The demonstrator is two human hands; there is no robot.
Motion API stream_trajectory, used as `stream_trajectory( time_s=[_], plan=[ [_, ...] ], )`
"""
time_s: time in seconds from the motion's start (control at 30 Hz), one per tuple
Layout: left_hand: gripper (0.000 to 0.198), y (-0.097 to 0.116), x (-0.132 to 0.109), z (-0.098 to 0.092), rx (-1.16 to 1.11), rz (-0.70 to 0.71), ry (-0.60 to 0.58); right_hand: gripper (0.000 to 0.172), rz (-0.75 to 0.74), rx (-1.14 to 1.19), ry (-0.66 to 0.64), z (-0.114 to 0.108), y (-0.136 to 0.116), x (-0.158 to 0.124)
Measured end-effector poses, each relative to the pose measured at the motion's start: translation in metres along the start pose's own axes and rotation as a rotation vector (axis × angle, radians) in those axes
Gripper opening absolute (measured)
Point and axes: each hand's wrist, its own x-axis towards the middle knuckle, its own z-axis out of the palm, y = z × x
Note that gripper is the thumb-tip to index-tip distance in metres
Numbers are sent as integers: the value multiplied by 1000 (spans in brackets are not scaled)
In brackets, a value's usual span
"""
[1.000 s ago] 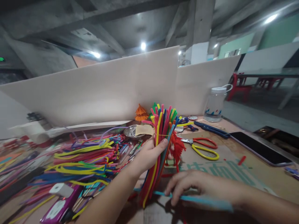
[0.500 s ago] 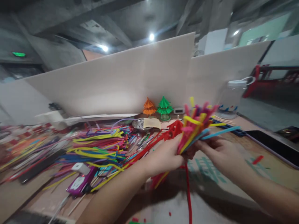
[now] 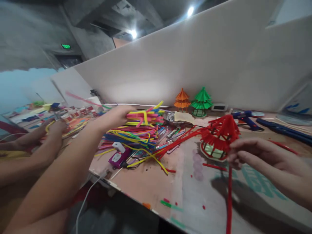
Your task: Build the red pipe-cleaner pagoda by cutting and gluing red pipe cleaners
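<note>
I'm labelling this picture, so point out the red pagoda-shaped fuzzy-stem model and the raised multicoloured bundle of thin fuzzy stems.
Red pagoda-shaped fuzzy-stem model (image 3: 220, 140), head view: on its lower roof fringe.
Multicoloured bundle of thin fuzzy stems (image 3: 146, 117), head view: on the exposed stems.

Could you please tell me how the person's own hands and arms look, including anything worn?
Both the left hand and the right hand are bare, without gloves. No sleeve, watch or bracelet shows on the left forearm; the frame cuts off just beyond the right wrist, which is also bare.
</note>
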Motion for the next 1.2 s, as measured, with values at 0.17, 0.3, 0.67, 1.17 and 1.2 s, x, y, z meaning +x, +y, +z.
stream_trajectory(
  time_s=[0.17,0.3,0.67,1.17,1.2],
  plan=[
    [35,-64,-22,58,186,-111,-244,42,83,1,-79,7,13,0],
    [40,-65,-30,64,342,-210,-204,38,122,-15,-97,7,22,-4],
    [35,6,-58,105,239,-101,-259,36,114,-164,-102,9,38,-12],
    [35,16,-31,95,125,-120,18,48,-89,-302,-151,16,-8,-6],
    [37,22,-26,89,-30,-127,134,46,-96,-280,-180,18,-13,-4]
  ],
)
